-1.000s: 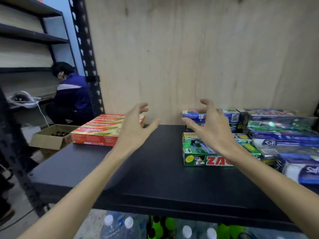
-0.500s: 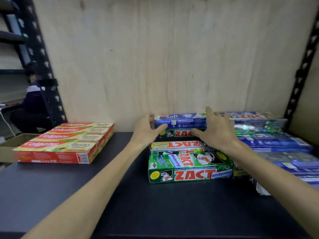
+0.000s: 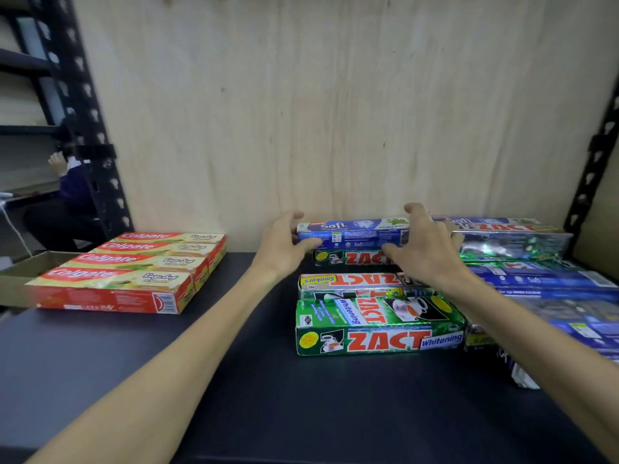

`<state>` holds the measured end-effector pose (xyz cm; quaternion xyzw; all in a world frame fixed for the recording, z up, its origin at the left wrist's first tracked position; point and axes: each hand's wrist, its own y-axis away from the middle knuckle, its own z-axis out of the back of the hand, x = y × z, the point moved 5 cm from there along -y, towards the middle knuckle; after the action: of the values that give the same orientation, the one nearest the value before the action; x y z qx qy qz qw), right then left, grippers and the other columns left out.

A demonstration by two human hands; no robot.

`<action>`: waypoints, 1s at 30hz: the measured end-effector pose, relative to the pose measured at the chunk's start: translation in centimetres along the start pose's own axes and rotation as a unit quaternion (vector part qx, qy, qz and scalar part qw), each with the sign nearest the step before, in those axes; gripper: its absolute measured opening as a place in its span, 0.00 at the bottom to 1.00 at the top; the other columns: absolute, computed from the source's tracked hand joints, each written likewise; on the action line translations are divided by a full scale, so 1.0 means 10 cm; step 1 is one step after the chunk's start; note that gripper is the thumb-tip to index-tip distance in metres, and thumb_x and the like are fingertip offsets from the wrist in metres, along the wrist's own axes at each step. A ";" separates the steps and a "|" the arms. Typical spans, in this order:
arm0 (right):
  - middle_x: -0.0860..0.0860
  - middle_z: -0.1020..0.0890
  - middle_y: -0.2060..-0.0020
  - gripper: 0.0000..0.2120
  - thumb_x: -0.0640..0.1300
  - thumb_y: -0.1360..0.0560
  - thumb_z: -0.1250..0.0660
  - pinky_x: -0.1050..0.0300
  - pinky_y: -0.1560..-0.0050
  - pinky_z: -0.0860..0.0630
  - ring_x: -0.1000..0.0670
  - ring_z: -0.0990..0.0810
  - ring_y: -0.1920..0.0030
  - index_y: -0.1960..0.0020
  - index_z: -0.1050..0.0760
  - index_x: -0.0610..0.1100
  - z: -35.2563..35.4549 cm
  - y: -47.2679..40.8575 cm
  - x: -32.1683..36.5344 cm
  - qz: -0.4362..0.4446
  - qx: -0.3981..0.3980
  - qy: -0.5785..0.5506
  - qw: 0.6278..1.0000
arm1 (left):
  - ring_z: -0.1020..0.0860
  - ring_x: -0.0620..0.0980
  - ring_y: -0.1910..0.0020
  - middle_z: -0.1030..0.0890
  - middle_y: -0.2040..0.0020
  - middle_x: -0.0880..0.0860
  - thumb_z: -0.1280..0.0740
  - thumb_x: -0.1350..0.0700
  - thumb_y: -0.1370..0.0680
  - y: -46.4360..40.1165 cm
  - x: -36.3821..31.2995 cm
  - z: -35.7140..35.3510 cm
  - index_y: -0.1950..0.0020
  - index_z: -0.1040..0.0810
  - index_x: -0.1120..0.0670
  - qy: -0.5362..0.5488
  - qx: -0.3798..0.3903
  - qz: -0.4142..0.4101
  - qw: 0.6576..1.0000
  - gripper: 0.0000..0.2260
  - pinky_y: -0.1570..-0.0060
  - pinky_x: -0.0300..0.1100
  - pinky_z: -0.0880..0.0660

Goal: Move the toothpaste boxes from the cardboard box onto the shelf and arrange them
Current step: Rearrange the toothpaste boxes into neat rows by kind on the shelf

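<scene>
A blue Safi toothpaste box point(image 3: 353, 231) lies on top of a green Zact box at the back of the black shelf point(image 3: 268, 396). My left hand point(image 3: 284, 244) grips its left end and my right hand point(image 3: 423, 251) grips its right end. In front lie more green Zact boxes point(image 3: 378, 326). A block of red Colgate boxes point(image 3: 134, 269) sits at the left. Blue and silver Safi boxes point(image 3: 542, 283) are piled at the right.
A plywood back panel point(image 3: 335, 112) closes the shelf behind. Black perforated uprights point(image 3: 83, 112) stand at both sides. An open cardboard box point(image 3: 20, 272) shows at the far left, with a crouched person point(image 3: 70, 195) behind the upright.
Both hands reached forward from mid-air over the shelf to the back row and closed on the two ends of the blue Safi box. The view came closer to the shelf.
</scene>
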<state>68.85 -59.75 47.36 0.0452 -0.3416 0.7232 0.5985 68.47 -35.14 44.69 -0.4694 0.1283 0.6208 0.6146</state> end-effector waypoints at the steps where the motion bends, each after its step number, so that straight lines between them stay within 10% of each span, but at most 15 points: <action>1: 0.39 0.19 0.41 0.33 0.48 0.24 0.28 0.40 0.32 0.38 0.34 0.32 0.31 0.24 0.39 0.44 -0.01 0.00 0.01 0.002 -0.004 -0.022 1.000 | 0.21 0.45 0.48 0.19 0.37 0.54 0.25 0.55 0.23 0.02 0.01 0.05 0.25 0.32 0.56 -0.009 0.000 0.003 1.000 0.29 0.58 0.28 0.27; 15: 0.41 0.24 0.32 0.41 0.55 0.30 0.21 0.39 0.30 0.34 0.36 0.30 0.31 0.23 0.34 0.46 -0.17 0.03 0.19 0.031 0.053 -0.024 0.998 | 0.18 0.46 0.49 0.16 0.44 0.51 0.22 0.54 0.26 0.34 0.08 0.51 0.37 0.23 0.56 -0.079 0.041 0.010 0.996 0.21 0.47 0.42 0.21; 30: 0.49 0.13 0.49 0.38 0.56 0.32 0.21 0.47 0.39 0.21 0.50 0.16 0.50 0.28 0.29 0.43 -0.11 0.12 0.20 0.061 0.200 -0.104 0.972 | 0.27 0.51 0.41 0.21 0.40 0.54 0.27 0.49 0.22 0.58 0.21 0.78 0.36 0.23 0.54 -0.285 0.066 0.013 0.956 0.17 0.49 0.43 0.31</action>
<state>67.57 -57.58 46.91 0.2186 -0.2524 0.8032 0.4934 60.44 -29.30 44.84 -0.2293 -0.0054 0.7268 0.6474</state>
